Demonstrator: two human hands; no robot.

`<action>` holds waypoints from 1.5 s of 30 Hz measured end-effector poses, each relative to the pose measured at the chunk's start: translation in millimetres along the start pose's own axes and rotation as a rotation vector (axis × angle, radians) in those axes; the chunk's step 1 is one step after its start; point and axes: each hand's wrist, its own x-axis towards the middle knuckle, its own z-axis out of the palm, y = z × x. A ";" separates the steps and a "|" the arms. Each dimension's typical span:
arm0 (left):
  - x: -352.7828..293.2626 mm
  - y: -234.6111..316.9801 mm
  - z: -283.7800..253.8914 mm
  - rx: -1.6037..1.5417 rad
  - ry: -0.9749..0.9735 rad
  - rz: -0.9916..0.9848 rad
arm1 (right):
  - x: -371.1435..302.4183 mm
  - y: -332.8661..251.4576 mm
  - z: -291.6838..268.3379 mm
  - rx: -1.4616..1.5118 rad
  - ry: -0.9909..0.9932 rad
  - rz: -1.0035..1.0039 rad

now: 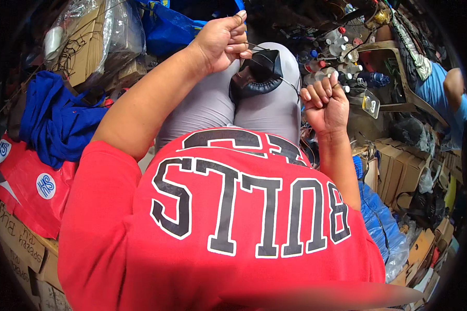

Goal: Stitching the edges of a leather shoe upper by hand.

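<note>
A black leather piece with a gathered edge point(258, 89), seemingly part of a shoe, rests across my grey-trousered thighs. Its opening faces upward. My left hand point(224, 44) is raised above and left of it, fingers curled closed around a thin thread point(255, 47) that runs to the piece. On the other side, my right hand point(327, 106) is closed in a fist, and a pale strand point(291, 84) stretches from the piece toward it. Neither hand touches the leather itself. Whether a needle or other tool is inside either fist is hidden.
Several small bottles point(337, 49) stand beyond my right hand, near a chair frame point(410, 88). Another person's blue-clothed leg point(436, 93) is at the far right. Blue cloth point(57, 122) and red bags point(26, 181) lie left; cardboard point(399, 166) is stacked right.
</note>
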 end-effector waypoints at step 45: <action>-18.4 -59.0 -9.8 1.387 -0.071 0.791 | 32.0 4.1 14.1 -1.301 -0.115 0.049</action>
